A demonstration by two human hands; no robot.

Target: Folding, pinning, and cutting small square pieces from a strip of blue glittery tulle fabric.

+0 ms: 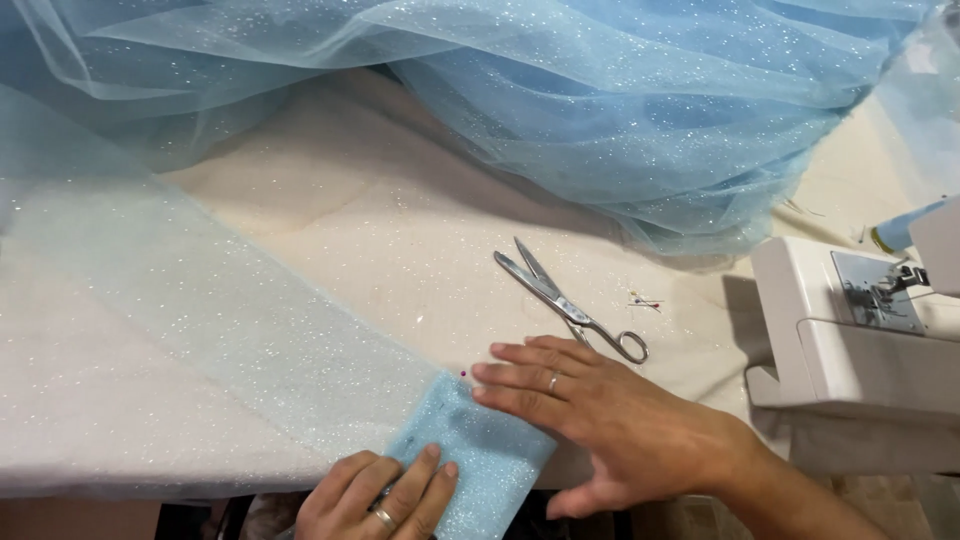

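— Blue glitter tulle (480,455), folded into a thick pad at the near edge of the bench (380,230), is what I have under both hands. One long strip of it runs away to my left, and the big heap of tulle (640,100) is piled at the far side.

— What are your hands doing with it?

— My right hand (590,415) lies flat, fingers straight and close together, with the fingertips pressing the upper right edge of the folded pad. My left hand (380,495) rests on the lower corner, fingers loosely spread, holding the layers down. Neither hand grips anything; both just press.

— Is it pinned?

— I see a small red pin head (463,374) right at my right fingertips, at the top corner of the fold. Whether it goes through all the layers I can't tell from here.

— How do you keep the fold tidy?

— I think the trick is flat, even pressure: this net is springy and slippery, so I'd keep the palms low, line the edges up before letting go, and smooth outward from the pin rather than toward it.

— And your tools?

— Steel scissors (570,305) lie open on the bench just beyond my right hand, a few loose pins (645,300) sit beside them, and the white sewing machine (850,340) stands at my right.
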